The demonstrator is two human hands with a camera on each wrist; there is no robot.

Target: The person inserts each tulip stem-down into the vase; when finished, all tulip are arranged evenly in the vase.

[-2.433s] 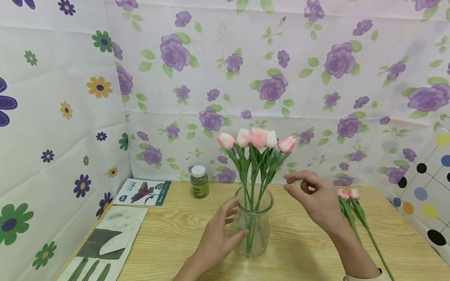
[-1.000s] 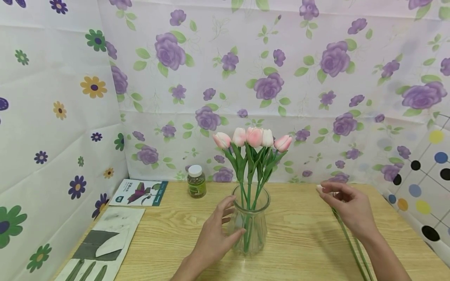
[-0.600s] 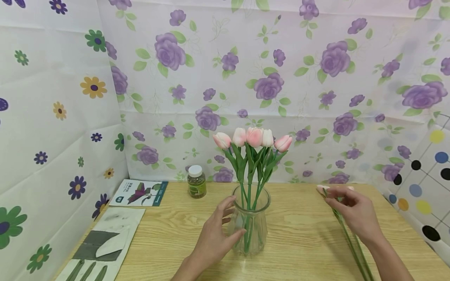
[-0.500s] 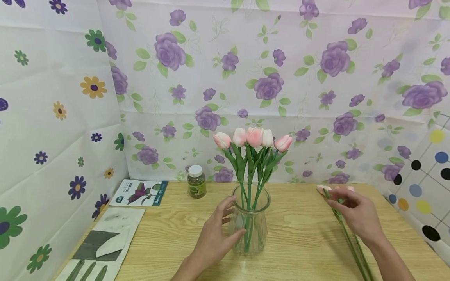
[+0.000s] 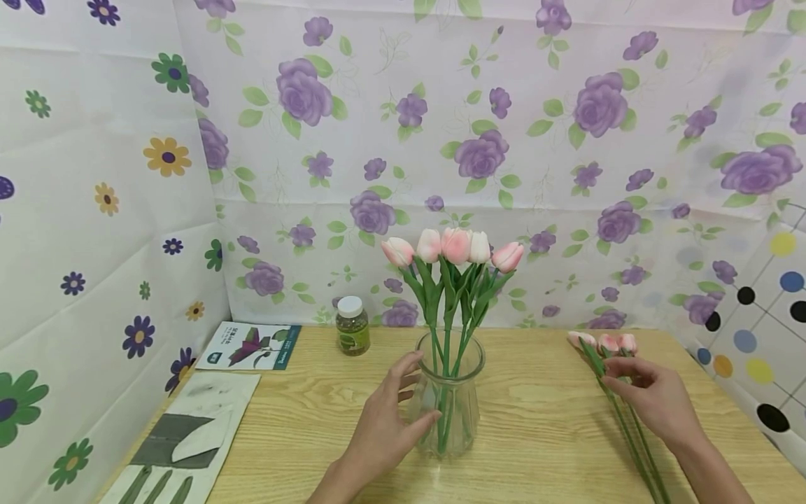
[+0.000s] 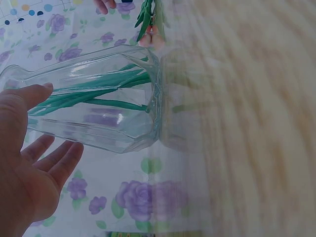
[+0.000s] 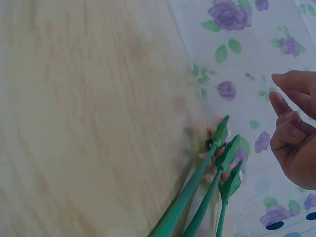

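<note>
A clear glass vase (image 5: 464, 413) stands upright on the wooden table, holding several pink-and-white tulips (image 5: 456, 246) with green stems. My left hand (image 5: 385, 425) holds it from the left, thumb in front and fingers round the far side; the left wrist view also shows that thumb across the glass (image 6: 118, 133). On the right, three more tulips (image 5: 609, 343) lie side by side, heads to the back. Over their leaves hovers my right hand (image 5: 661, 402), fingers loosely bent. In the right wrist view that hand (image 7: 296, 133) has thumb and forefinger apart, nothing between them.
A small jar (image 5: 352, 329) with a white lid stands at the back, left of the vase. Farther left lie a leaflet (image 5: 248, 345) and a packet with a grey patch (image 5: 182, 437). Flower-patterned sheets (image 5: 548, 161) hang behind and at the left.
My right hand has moved from beside the vase to the tulips at the right, then drawn back slightly toward me, uncovering their heads. My left hand stays at the vase.
</note>
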